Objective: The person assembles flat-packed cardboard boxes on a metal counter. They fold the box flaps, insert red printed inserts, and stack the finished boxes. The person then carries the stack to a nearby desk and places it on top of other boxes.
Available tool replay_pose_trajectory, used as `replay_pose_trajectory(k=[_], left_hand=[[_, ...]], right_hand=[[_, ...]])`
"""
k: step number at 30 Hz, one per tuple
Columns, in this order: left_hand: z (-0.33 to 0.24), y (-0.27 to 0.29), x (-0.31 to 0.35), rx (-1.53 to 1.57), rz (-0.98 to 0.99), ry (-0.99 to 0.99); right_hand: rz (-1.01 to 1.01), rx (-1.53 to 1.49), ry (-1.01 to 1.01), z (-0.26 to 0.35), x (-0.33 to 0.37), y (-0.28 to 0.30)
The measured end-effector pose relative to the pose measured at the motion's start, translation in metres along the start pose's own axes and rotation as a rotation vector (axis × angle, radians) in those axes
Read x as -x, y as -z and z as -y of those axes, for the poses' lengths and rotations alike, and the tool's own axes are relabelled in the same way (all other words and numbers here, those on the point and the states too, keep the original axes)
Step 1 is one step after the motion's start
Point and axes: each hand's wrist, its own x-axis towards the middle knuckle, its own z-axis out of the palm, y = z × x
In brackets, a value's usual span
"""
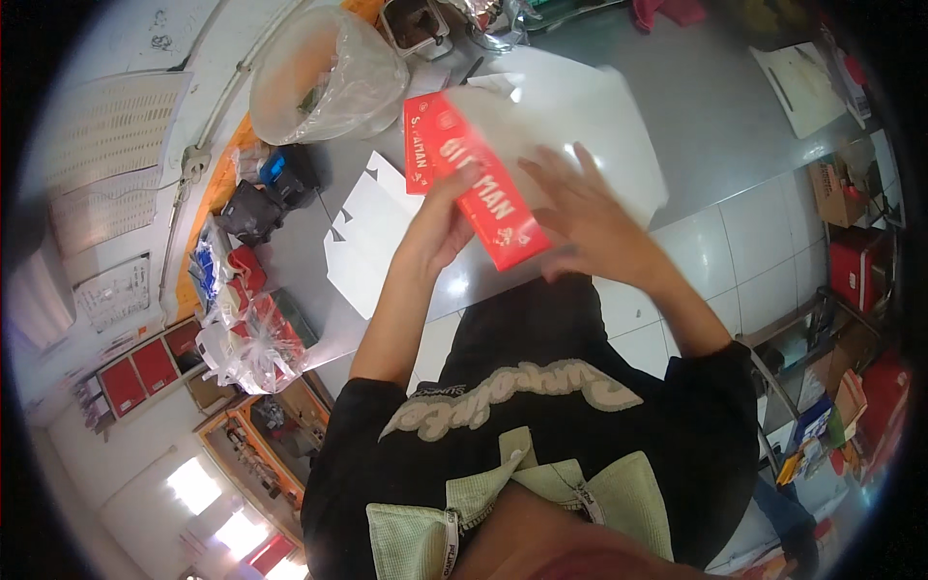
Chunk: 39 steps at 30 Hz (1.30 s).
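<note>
A red cardboard box [491, 208] with pale lettering is tilted over the near edge of the metal table. My left hand [447, 227] grips its left side, with the thumb laid on the red face. My right hand [590, 217] is over the box's right side, its fingers spread and slightly blurred; whether it touches the card is hard to tell. Behind the held box, another red box or panel [417, 145] shows in part. Flat white card with notched edges [372, 232] lies left of my left hand. Beyond my right hand spreads a large white sheet [580, 101].
A clear plastic bag [333, 77] stands at the far left, near a metal tray [416, 29] with dark contents. Black containers [256, 208] and plastic-wrapped items [256, 343] line the table's left side. A white board [797, 89] lies at the far right, near shelves holding boxes.
</note>
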Motion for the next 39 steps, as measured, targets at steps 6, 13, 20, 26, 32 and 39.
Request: replay_pose_trajectory(k=[6, 13, 20, 26, 32, 39], left_hand=[[0.021, 0.041, -0.051, -1.591, 0.063, -0.991], [0.05, 0.073, -0.067, -1.552, 0.202, -0.896], [0.059, 0.078, -0.073, -1.432, 0.184, -0.904], [0.061, 0.083, -0.073, -1.445, 0.212, -0.852], [0.05, 0.085, -0.054, -1.413, 0.122, -0.966], [0.102, 0.24, 0.059, -1.027, -0.763, -0.736]], right_hand=[[-0.213, -0.1, -0.079, -0.079, -0.003, -0.14], [0.088, 0.022, 0.02, -0.112, -0.023, -0.172], [-0.09, 0.027, -0.065, -0.106, -0.023, -0.196], [-0.016, -0.118, -0.119, -0.083, -0.042, -0.209], [-0.114, -0.283, -0.311, -0.07, -0.044, -0.159], [-0.228, -0.472, -0.146, 0.048, -0.037, -0.148]])
